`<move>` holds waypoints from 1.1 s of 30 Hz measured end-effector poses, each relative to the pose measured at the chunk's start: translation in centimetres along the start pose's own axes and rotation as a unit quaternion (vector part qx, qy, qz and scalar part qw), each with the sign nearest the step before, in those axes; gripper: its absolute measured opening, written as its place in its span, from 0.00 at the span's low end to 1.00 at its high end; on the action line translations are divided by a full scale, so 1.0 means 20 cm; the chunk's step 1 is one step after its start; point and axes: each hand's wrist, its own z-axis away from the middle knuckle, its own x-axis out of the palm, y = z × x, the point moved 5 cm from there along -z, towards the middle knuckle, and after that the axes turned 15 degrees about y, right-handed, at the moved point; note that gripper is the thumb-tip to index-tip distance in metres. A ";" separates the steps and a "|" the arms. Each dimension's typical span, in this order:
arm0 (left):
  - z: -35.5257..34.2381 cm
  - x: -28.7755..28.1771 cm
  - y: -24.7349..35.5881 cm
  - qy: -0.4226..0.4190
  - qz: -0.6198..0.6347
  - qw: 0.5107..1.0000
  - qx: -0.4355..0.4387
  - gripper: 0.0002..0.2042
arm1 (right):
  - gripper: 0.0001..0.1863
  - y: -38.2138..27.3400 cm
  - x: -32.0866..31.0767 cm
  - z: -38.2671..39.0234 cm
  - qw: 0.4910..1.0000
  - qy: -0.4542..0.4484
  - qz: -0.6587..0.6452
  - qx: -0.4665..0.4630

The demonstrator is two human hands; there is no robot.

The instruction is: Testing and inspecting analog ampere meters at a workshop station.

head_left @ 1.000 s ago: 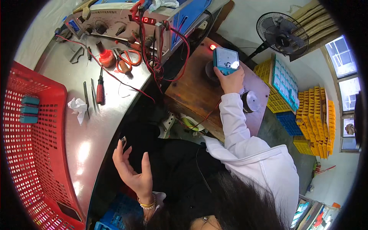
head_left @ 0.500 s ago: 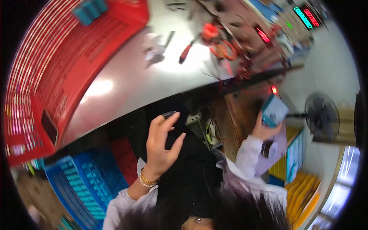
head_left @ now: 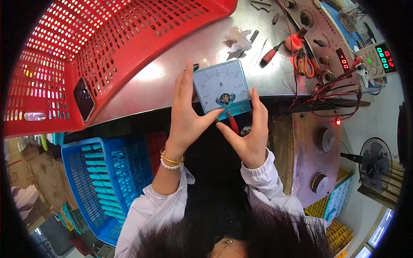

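Observation:
An analog ammeter (head_left: 214, 77) with a white dial and teal base is held near the front edge of the metal table, dial facing up. My left hand (head_left: 186, 118) lies along its left side, with the thumb at its lower edge. On its right side are the fingers of my right hand (head_left: 251, 137), the thumb below the lower edge. Between the two thumbs, a red-sleeved clip (head_left: 232, 123) meets the teal base. A small black item (head_left: 196, 67) shows by the left fingertips; its kind is unclear.
A red perforated basket (head_left: 129, 56) covers the left of the table (head_left: 172, 64), with a phone (head_left: 84, 98) at its rim. Beyond the meter lie crumpled paper (head_left: 239, 38), a screwdriver (head_left: 269, 56), scissors (head_left: 303, 64) and red wires. A blue crate (head_left: 81, 172) with teal parts stands lower left.
The meter has come from the far right, where my right hand held it alone, to the middle. My left hand, open and apart before, is now on it too. The view has shifted.

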 end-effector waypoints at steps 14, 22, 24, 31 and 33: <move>-0.04 0.00 -0.20 -0.032 0.107 0.991 -0.072 0.55 | 0.46 0.17 0.10 0.14 0.993 0.036 -0.052 0.099; -0.06 0.02 -0.24 -0.033 0.128 0.988 -0.076 0.56 | 0.41 0.23 0.15 0.18 0.983 0.040 -0.085 0.156; -0.07 0.01 -0.26 -0.032 0.120 0.989 -0.074 0.56 | 0.34 0.22 0.19 0.18 0.969 0.047 -0.149 0.190; -0.08 -0.06 -0.27 -0.023 0.095 0.994 -0.058 0.56 | 0.17 0.12 0.23 0.18 0.962 0.006 -0.158 0.225; -0.09 -0.09 -0.26 -0.022 0.100 0.992 -0.069 0.56 | 0.15 0.08 0.23 0.17 0.964 -0.006 -0.153 0.218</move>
